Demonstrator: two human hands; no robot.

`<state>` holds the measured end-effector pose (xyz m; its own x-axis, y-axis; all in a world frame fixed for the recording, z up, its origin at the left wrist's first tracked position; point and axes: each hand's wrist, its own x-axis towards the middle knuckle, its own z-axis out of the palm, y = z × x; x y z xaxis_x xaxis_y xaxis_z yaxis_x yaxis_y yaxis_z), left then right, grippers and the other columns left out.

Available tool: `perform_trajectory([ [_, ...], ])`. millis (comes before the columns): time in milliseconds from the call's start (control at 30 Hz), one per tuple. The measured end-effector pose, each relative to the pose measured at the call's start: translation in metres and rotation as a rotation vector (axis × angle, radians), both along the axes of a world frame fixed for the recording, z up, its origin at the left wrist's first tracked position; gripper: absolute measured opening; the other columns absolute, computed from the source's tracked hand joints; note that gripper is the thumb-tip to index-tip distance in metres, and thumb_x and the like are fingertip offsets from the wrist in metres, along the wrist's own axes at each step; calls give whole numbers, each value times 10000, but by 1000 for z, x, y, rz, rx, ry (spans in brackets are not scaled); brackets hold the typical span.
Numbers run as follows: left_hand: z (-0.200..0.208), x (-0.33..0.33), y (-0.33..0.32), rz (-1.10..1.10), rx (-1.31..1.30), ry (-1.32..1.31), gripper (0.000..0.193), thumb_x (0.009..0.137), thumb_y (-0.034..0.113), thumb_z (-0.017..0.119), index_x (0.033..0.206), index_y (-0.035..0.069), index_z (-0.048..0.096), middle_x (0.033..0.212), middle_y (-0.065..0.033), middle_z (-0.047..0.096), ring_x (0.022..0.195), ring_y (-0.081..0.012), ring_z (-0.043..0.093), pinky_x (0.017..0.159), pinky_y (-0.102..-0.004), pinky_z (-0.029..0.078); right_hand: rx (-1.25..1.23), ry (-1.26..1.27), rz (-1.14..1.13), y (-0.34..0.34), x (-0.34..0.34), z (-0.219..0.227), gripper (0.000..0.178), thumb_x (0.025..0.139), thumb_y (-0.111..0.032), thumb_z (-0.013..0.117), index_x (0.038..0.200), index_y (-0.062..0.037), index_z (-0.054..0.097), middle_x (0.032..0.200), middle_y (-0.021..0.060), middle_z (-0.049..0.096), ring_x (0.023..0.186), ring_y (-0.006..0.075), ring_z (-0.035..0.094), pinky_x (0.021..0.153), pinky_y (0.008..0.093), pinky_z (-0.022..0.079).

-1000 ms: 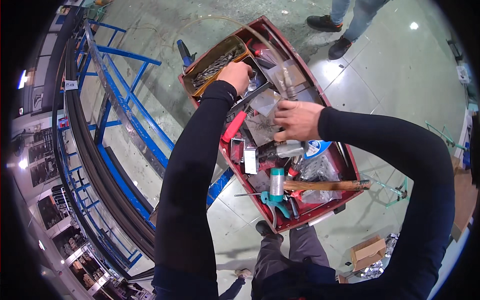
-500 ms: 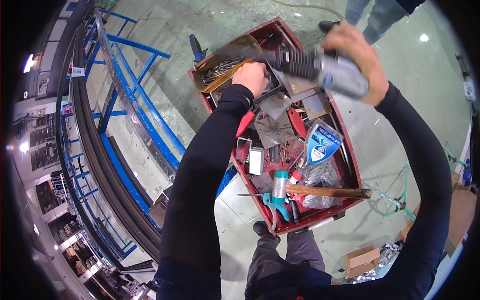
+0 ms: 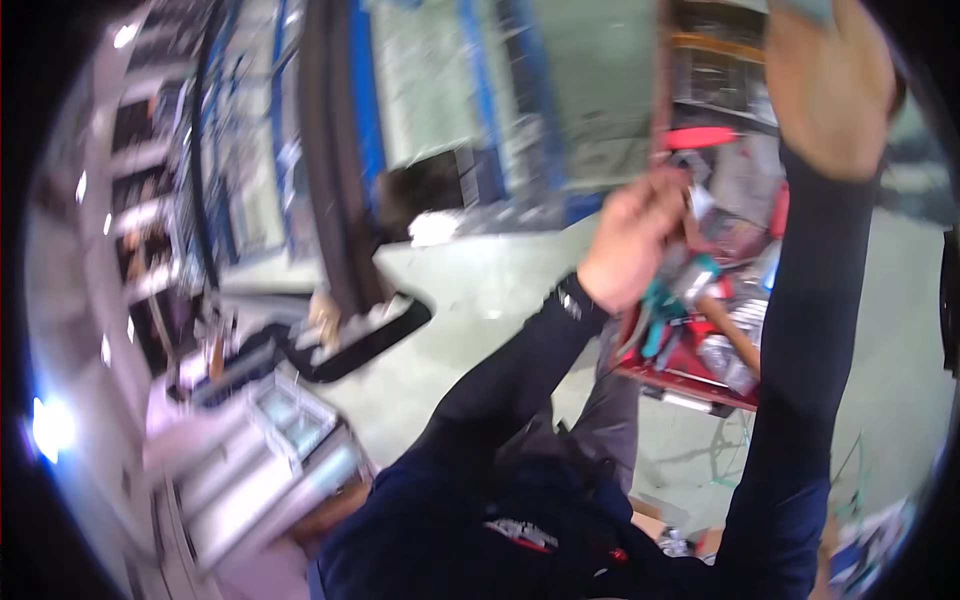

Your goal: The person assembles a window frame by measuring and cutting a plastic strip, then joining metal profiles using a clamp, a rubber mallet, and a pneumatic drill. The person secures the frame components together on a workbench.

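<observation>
My right hand (image 3: pixel 832 95) is raised at the upper right, its fingers mostly cut off by the top edge. A sliver of the grey power drill (image 3: pixel 808 9) shows at that hand, which is closed on it. Curled and blurred, my left hand (image 3: pixel 632 245) hovers by the left side of the red tool drawer (image 3: pixel 690 384); whatever its fingertips pinch cannot be made out. Below it in the drawer lie a mallet with a wooden handle (image 3: pixel 730 335) and turquoise head, and a turquoise clamp-like tool (image 3: pixel 655 310). A red-handled tool (image 3: pixel 700 138) lies farther up.
A blue metal rack (image 3: pixel 365 90) carrying long dark bars (image 3: pixel 325 150) stands on the left. Nearer, a pale machine or cabinet (image 3: pixel 250 470) takes up the lower left. A tray with a wooden-edged side (image 3: pixel 715 45) sits at the drawer's far end.
My view has swung left, so the drawer now sits at the right. My left hand has come out of the drill-bit tray toward me. The drill has mostly left the picture.
</observation>
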<state>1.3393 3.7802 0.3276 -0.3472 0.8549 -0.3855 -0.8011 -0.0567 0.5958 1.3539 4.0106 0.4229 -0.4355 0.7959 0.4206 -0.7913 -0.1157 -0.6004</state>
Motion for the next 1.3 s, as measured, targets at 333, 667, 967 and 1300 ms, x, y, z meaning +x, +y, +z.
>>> perform_trajectory([
  [333,31,4,-361,85,-296,-439,160,984,239,567,1005,81,562,935,-40,536,902,-180,544,907,-378,467,55,-1161,46,-439,128,-123,242,951,-177,562,1162,-60,565,1006,71,638,898,182,640,761,348,529],
  [667,5,-48,-452,307,-192,-261,153,949,282,607,988,142,558,982,15,493,956,-149,503,905,-396,471,175,-957,415,-581,160,-111,328,647,-110,773,940,-35,645,835,132,643,809,342,621,816,406,492],
  [967,-1,-48,-459,496,-83,-257,190,970,207,618,1137,116,617,964,11,511,915,-147,463,861,-337,425,538,-1001,535,-530,122,-109,389,637,-108,780,977,-25,608,805,133,610,738,360,589,830,442,491],
  [1300,-10,-43,-477,513,-241,-23,201,967,162,620,1119,30,630,1054,-70,624,985,-217,595,904,-396,487,576,-1029,592,-516,114,-110,343,645,-77,746,957,-11,620,782,131,600,732,359,587,758,409,489],
])
